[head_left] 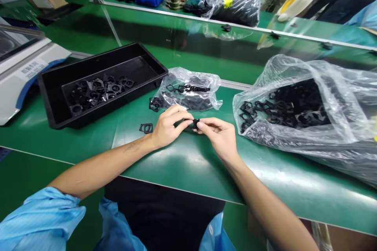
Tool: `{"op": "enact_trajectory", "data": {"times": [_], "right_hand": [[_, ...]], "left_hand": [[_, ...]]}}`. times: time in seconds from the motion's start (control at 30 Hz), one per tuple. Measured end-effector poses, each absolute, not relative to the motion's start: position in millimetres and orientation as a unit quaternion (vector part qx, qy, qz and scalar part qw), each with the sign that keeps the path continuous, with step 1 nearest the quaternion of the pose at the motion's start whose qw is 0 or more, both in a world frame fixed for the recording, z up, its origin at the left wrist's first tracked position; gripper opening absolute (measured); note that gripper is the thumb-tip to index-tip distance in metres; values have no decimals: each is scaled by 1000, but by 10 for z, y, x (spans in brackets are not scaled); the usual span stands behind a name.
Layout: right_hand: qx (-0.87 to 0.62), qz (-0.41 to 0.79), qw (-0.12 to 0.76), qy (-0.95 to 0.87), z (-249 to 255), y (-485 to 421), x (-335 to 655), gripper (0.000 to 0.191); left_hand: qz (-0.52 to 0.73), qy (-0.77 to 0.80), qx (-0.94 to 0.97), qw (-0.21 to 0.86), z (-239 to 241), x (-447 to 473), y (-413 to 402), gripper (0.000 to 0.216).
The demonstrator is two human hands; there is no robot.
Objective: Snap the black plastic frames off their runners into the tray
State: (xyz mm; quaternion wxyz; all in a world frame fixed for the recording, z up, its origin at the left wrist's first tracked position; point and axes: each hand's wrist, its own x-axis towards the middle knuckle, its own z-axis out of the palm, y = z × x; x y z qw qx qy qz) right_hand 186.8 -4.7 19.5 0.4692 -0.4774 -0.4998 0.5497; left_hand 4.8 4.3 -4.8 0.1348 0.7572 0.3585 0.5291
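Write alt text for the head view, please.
The left hand and right hand pinch a small black part between them over a green table. A black tray of dark parts stands at left, a small clear bag ahead, a larger clear bag at right.

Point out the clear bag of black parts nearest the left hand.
The small clear bag, just beyond the left hand; the large clear bag lies off to the right, and the third clear bag sits farthest back.

green table (pixel 176 172): black tray (pixel 144 66) left, small clear bag (pixel 176 75) middle, large bag (pixel 294 138) right, loose black frame (pixel 146 128).
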Motion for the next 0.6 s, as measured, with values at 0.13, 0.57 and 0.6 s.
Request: {"op": "enact_trajectory", "data": {"times": [0.13, 0.57, 0.6], "right_hand": [[-472, 564, 467, -492, 197, -48, 1857, 34], [-469, 571, 469, -485, 183, -53, 1866, 34], [-466, 571, 469, -486, 181, -52, 1866, 34]], "left_hand": [[538, 348, 756, 134, -45, 52, 34, 7], [535, 354, 755, 134, -51, 42, 36, 5], [534, 356, 755, 134, -46, 42, 35, 4]]}}
